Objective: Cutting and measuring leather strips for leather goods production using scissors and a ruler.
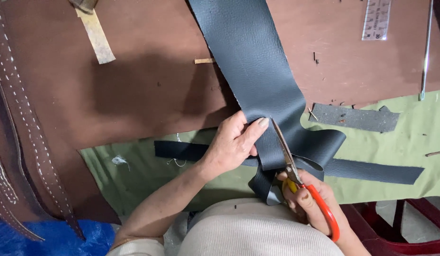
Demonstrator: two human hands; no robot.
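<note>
A: Left hand (pixel 231 144)?
B: Pinched the dark leather strip (pixel 258 71), which lay over the brown board (pixel 134 90).
A: Right hand (pixel 310 199)?
B: Gripped orange-handled scissors (pixel 296 175), blades slightly apart at the strip's fold.

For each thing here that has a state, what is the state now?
Scissors: blades open, in the leather.
Dark leather strip: partly cut, lower end folded.
Left hand: pinching the strip edge.
Right hand: gripping the orange scissor handles.
Cut strips: lying flat on the green cloth.
</note>
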